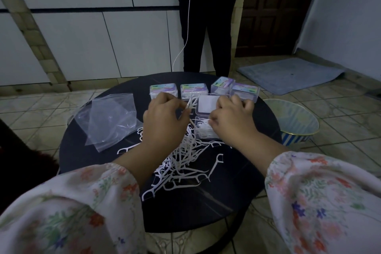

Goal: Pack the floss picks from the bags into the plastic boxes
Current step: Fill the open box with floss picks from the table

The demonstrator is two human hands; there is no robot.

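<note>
A round dark counter (86, 150) carries the work. A loose heap of white floss picks (181, 159) lies at its middle and spreads toward the near edge, with single picks scattered to the right and front. Two clear bags (109, 119) lie flat and overlapping on the left part of the counter, just beside the heap; a few picks show through the plastic. Along the far edge stands a row of four closed plastic boxes (245, 92) with coloured labels, the third one tilted. In front of that row lies an open box (203, 128), its lid (207, 104) folded back toward the row, the tray part holding a bundle of picks. The left hand (162, 121) is raised over the heap, its fingers curled and pinching a small bunch of picks (190, 103) that stand up beside the lid. The right hand (233, 119) rests at the right side of the open box, fingers curled at the picks in the tray; whether it grasps them or only presses on them cannot be told. Both arms wear floral sleeves (321, 198). Beyond the counter stands a person in dark clothing (208, 16) with a white cord (188, 16) hanging in front. On the tiled floor to the right sit a striped basin (296, 123) and a blue mat (288, 74).
</note>
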